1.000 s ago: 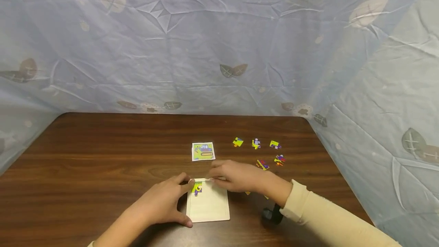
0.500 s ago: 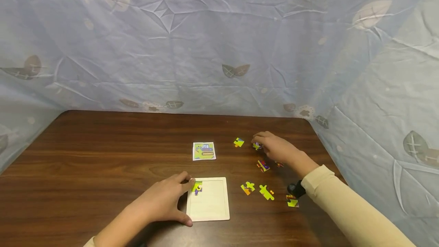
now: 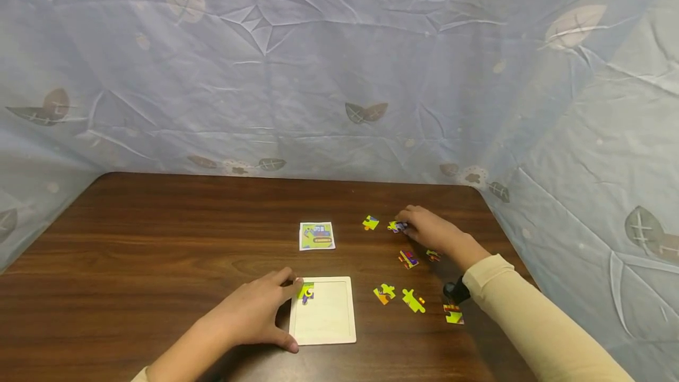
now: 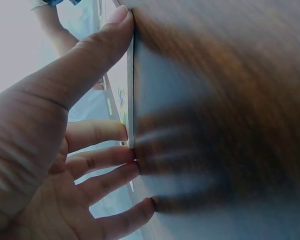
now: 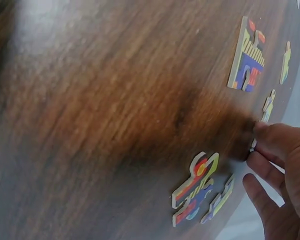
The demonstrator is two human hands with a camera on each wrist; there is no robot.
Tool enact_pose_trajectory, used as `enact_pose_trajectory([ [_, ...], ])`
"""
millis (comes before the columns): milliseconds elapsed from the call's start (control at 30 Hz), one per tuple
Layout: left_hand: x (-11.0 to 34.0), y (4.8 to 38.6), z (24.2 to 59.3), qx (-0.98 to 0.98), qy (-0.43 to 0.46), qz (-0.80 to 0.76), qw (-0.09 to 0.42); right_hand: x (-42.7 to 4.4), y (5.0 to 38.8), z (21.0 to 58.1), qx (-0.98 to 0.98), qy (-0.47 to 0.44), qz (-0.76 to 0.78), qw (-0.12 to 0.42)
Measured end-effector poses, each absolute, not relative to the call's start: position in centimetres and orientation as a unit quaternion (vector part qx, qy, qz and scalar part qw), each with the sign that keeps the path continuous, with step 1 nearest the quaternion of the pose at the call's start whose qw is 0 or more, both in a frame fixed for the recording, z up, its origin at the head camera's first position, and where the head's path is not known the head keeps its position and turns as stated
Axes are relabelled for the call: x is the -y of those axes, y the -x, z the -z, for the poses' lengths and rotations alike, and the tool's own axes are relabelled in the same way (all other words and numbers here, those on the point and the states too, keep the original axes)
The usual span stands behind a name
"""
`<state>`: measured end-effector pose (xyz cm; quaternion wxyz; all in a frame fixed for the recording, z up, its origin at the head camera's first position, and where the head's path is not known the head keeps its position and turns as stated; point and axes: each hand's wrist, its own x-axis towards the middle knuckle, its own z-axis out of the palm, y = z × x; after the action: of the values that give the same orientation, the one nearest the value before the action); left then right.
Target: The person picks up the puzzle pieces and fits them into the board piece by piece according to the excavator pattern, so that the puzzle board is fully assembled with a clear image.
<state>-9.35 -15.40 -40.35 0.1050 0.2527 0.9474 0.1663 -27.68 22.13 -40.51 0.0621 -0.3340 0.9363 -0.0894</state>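
Note:
A pale wooden puzzle tray (image 3: 326, 317) lies flat on the table, with one green and purple jigsaw piece (image 3: 305, 292) in its far left corner. My left hand (image 3: 254, 311) spans the tray's left side: the thumb touches the near corner, and the forefinger the far corner by that piece. In the left wrist view these fingers look fairly straight. At the back right, my right hand (image 3: 432, 229) pinches a purple and yellow-green jigsaw piece (image 3: 395, 226) at table level. Thumb and forefinger meet its edge in the right wrist view, partly hiding it.
A small picture card (image 3: 317, 236) with a digger lies behind the tray. Several loose pieces lie on the right, among them a striped piece (image 3: 408, 259), a green piece (image 3: 413, 300) and a corner piece (image 3: 453, 314). A patterned cloth (image 3: 318, 75) hangs behind the table.
My right hand has gone from the tray's far edge to the back right piece, which has turned a little under its fingers. The left hand has stayed at the tray.

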Motion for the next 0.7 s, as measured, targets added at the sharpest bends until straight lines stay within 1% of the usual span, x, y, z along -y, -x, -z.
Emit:
enact_pose_trajectory([
  [167, 15.4, 9.4, 40.3, -0.947, -0.256, -0.166, 0.103, -22.3, 28.1, 40.6, -0.934, 0.325, 0.131, 0.07],
  [200, 15.4, 9.4, 40.3, -0.947, -0.256, -0.166, 0.104, -23.1, 29.1, 41.9, -0.93, 0.332, 0.143, 0.07],
  [400, 15.4, 9.4, 40.4, -0.947, -0.253, -0.167, 0.106, -23.5, 29.9, 42.3, -0.929, 0.322, 0.168, 0.076],
  [433, 15.4, 9.4, 40.4, -0.947, -0.253, -0.168, 0.107, -22.8, 29.1, 41.2, -0.933, 0.31, 0.165, 0.076],
  [700, 15.4, 9.4, 40.4, -0.946, -0.249, -0.174, 0.115, -22.8, 29.1, 41.2, -0.933, 0.315, 0.157, 0.078],
])
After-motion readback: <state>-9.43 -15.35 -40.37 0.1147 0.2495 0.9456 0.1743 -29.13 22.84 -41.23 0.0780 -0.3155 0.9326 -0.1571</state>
